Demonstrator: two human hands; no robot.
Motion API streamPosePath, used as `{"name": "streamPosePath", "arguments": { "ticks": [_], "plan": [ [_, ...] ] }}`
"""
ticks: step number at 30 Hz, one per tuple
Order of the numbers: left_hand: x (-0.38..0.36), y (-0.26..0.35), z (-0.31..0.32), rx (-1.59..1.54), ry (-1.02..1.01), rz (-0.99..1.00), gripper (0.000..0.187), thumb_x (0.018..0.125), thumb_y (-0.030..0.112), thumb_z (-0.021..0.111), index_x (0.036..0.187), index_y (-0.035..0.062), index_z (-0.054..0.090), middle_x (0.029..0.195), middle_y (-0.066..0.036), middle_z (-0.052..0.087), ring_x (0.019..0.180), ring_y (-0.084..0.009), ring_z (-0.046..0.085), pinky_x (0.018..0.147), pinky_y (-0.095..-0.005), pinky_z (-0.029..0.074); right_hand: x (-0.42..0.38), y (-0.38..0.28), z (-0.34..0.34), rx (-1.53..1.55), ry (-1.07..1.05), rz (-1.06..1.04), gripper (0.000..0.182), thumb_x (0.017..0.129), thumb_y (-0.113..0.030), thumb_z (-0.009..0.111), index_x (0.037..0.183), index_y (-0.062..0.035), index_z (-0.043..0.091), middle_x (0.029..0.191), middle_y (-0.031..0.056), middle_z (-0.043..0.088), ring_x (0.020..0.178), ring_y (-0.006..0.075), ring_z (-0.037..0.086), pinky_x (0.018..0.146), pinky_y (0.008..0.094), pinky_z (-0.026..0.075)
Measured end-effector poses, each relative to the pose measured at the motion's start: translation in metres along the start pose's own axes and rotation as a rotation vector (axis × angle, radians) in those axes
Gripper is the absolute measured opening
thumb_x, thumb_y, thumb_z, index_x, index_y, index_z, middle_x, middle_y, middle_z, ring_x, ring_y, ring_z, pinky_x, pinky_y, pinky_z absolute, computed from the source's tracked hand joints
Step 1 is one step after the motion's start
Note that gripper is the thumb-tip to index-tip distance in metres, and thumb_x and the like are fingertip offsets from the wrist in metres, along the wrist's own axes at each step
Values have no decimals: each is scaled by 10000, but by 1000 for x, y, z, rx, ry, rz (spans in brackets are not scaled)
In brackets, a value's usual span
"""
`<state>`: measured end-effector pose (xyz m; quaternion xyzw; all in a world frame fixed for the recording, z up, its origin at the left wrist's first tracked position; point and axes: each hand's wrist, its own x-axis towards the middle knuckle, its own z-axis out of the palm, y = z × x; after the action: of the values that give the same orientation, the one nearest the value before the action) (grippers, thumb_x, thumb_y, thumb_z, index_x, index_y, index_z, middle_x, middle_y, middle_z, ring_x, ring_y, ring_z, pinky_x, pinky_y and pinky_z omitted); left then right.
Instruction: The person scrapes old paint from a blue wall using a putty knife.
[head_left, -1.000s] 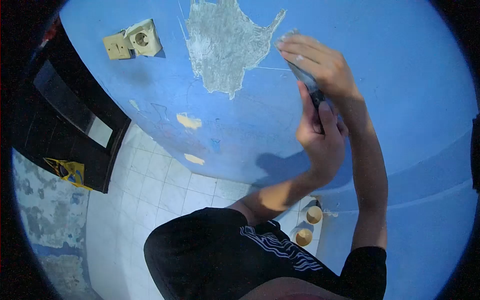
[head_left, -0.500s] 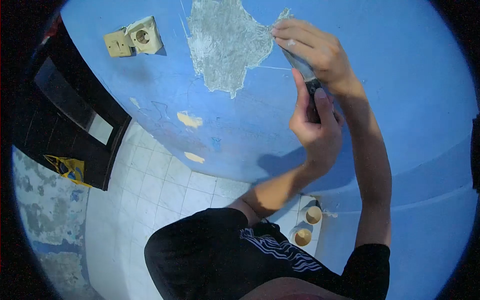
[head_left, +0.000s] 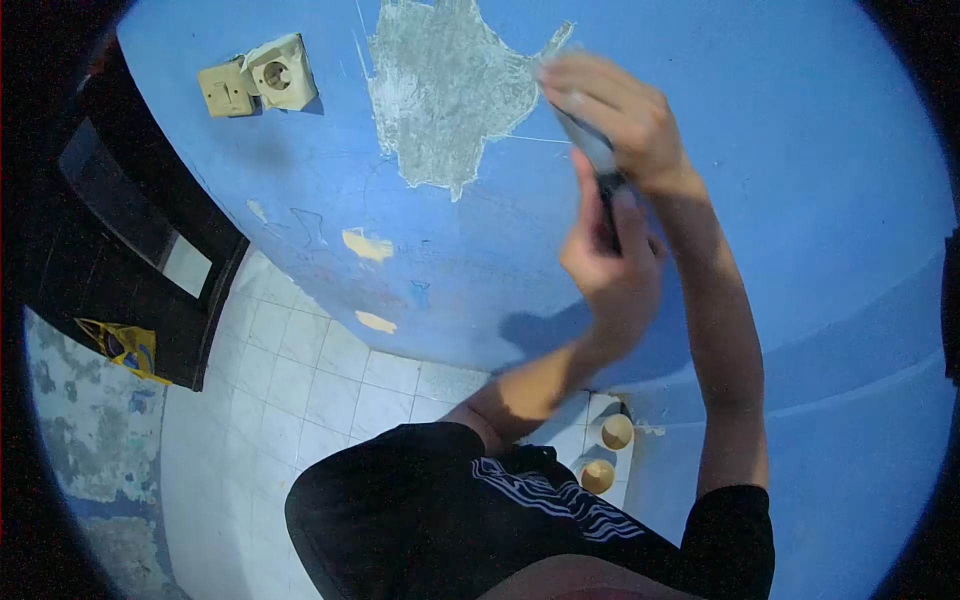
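Note:
My left hand [head_left: 615, 265] is wrapped around the dark handle of a putty knife [head_left: 592, 150], whose metal blade slants up and left. My right hand [head_left: 620, 115] lies over the blade, fingers together near its upper end. Both hands are blurred by motion. The blade's tip, partly hidden by the right fingers, is at the right edge of a rough grey patch [head_left: 440, 100] of bare plaster on the blue wall [head_left: 800, 180]. A narrow grey strip runs up from the patch just above the right fingertips.
A light switch and socket [head_left: 280, 75] stick out from the wall at upper left. Small cream patches [head_left: 368, 245] lie below. Two round containers [head_left: 617, 432] stand on the white tiled floor [head_left: 385, 405]. A yellow bag [head_left: 130, 347] hangs by a dark door [head_left: 120, 210].
The view has shifted slightly. Both hands and the putty knife have moved a little down and left along the wall, showing more of the narrow grey strip above the fingers.

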<state>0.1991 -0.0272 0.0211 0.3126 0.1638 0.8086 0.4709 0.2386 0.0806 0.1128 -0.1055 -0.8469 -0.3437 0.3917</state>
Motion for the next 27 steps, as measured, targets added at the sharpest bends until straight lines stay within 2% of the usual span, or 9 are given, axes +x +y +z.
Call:
{"name": "streamPosePath", "arguments": {
  "ticks": [4,6,10,12,15,19,21,23,27],
  "plan": [
    [2,9,7,-111,16,-13,558,1031,154,511,1527,31,286,715,-9,505,470,-51,453,367,-221,375,8,6,-2,76,-51,0,167,773,-82,673,934,-36,665,1084,88,693,1035,280,676,835,342,577],
    [-13,-1,1,-48,-22,55,549,1029,154,512,1520,25,303,717,-8,524,478,-49,463,384,-212,384,-12,4,1,62,-24,1,184,762,-83,675,940,-38,676,1089,98,694,1046,284,674,861,353,573],
    [7,0,-7,15,-19,10,551,1029,153,513,1521,25,300,703,0,516,479,-45,454,392,-207,386,1,2,4,20,5,18,190,756,-77,673,940,-28,682,1084,109,697,1043,283,676,885,358,569],
    [8,7,-1,-12,-4,9,556,1036,126,488,1525,-17,266,672,41,487,529,-14,430,462,-201,397,7,7,4,51,10,-37,185,754,-68,672,929,-10,678,1071,119,698,1042,286,677,886,363,569],
    [-12,6,-5,27,-16,-33,559,1036,137,488,1525,-17,265,657,38,483,531,-12,430,460,-198,394,-8,-2,-3,11,-48,-7,192,752,-65,670,934,-3,678,1073,119,699,1048,289,676,899,364,566],
    [-1,6,-9,20,-50,2,561,1040,152,486,1526,-17,262,660,33,481,537,-13,435,457,-199,393,1,-2,-4,5,-64,3,210,753,-63,668,956,-8,678,1096,121,695,1063,281,672,921,358,558],
    [8,7,1,-46,-48,31,580,1036,164,502,1540,31,248,685,8,498,476,-37,422,383,-221,390,13,3,-8,28,-159,-23,264,752,-62,667,1011,-12,679,1147,116,685,1102,270,657,945,357,551],
    [2,-6,2,-45,1,32,570,1035,161,504,1535,28,265,696,10,501,488,-32,427,389,-217,393,6,-6,-18,-37,-175,-19,290,759,-69,656,1043,-11,678,1175,113,677,1125,267,647,949,353,547],
    [4,-6,-15,-11,-41,-7,558,1027,148,514,1524,19,293,703,8,513,499,-34,441,394,-214,397,-18,-17,-14,-148,-191,4,366,771,-87,634,1129,-22,671,1244,104,655,1176,265,622,971,347,532]
  ]
}}
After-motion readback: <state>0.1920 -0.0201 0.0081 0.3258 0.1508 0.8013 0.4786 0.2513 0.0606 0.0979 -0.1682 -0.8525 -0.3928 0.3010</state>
